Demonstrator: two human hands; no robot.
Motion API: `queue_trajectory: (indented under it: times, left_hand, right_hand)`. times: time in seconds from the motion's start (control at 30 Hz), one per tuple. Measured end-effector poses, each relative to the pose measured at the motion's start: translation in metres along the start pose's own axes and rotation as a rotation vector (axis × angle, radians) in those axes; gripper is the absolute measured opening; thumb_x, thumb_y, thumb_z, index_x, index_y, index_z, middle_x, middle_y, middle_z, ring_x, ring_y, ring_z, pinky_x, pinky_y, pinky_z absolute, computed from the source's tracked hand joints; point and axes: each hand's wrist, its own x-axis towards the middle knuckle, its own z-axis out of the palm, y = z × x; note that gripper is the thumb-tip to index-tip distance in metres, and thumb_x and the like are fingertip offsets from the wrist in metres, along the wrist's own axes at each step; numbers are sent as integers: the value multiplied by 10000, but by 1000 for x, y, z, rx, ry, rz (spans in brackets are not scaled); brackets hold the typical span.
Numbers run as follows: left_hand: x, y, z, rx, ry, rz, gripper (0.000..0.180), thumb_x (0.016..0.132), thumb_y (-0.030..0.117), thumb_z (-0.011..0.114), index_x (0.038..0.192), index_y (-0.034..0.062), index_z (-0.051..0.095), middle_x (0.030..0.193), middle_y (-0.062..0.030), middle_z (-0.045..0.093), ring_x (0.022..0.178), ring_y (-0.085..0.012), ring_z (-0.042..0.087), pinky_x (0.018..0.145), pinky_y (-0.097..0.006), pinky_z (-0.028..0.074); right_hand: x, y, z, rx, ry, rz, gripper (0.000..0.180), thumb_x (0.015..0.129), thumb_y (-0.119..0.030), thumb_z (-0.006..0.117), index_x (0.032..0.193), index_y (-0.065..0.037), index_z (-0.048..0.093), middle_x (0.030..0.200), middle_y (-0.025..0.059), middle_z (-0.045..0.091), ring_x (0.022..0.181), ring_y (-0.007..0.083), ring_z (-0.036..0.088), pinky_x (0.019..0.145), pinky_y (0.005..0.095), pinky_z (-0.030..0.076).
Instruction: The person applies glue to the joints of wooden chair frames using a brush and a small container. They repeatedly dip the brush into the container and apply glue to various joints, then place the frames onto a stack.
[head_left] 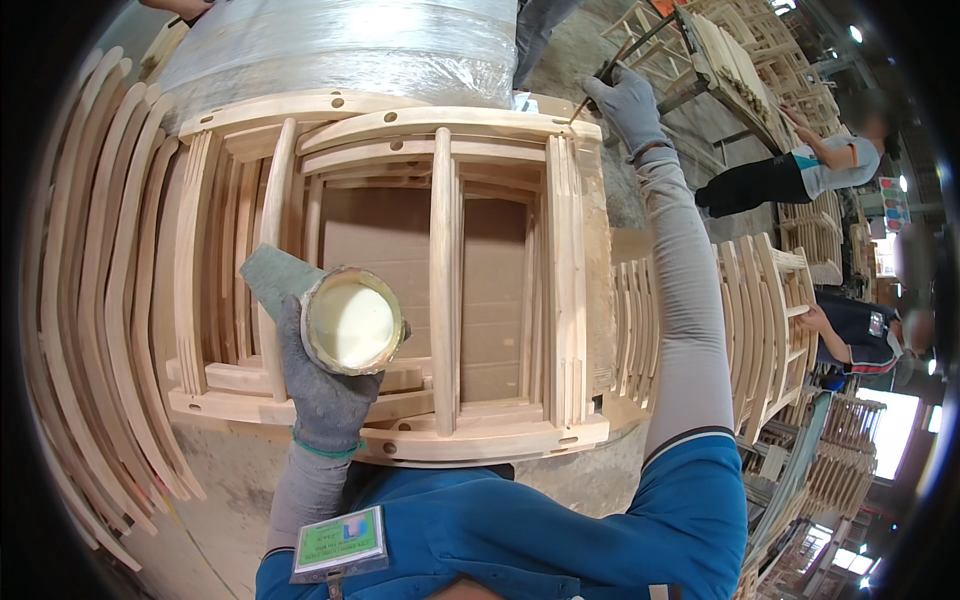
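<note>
My left hand (335,395), in a grey glove, is wrapped round a round can (311,318) of pale cream paste, its rim crusted. A flat grey-green piece (280,280), perhaps sandpaper, sticks out beside the can from the same hand. Stacked wooden frames (440,250) with rounded bars lie below the can. At the far right corner of the stack, my right hand (628,108), also gloved, is closed on a thin dark stick-like tool (590,97). Its tip points down at the corner of the top frame; whether it touches cannot be made out.
Curved wooden pieces (110,260) stand in a row at the left. A plastic-wrapped stack (340,50) is behind the frames. More slatted wooden parts (765,330) stand at the right, where two people (835,165) work. Cardboard (390,240) lies under the frames.
</note>
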Motion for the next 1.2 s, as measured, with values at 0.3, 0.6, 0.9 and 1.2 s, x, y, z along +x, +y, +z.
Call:
queue_trajectory:
  times: [0.3,0.6,0.9,1.2]
  left_hand:
    - [-12,3,4,33,-92,15,564,908,526,383,1269,97,443,1196,-97,519,1077,-287,531,907,-502,451]
    - [-24,7,15,-11,-197,-104,512,924,463,397,1262,84,464,1243,-88,512,1139,-251,506,964,-491,419]
    - [-75,5,22,51,-307,-369,442,938,407,397,1237,94,487,1205,-77,539,1144,-236,507,967,-439,428]
    - [-107,-16,-12,698,-788,168,556,871,170,571,1322,6,291,1268,-154,434,1156,-270,492,968,-387,450]
  right_hand:
    - [-2,37,-3,189,141,149,323,722,-286,748,799,11,645,640,111,649,538,146,621,523,278,486]
    - [-171,-114,-96,1021,97,153,214,789,-121,686,894,51,617,800,120,663,702,168,657,660,274,558]
    - [-323,-223,-125,927,-24,221,151,761,81,664,888,39,596,903,126,654,852,162,641,768,255,544]
    - [-377,-223,-136,1182,164,238,153,821,-31,629,929,52,560,931,177,629,868,228,652,762,289,559]
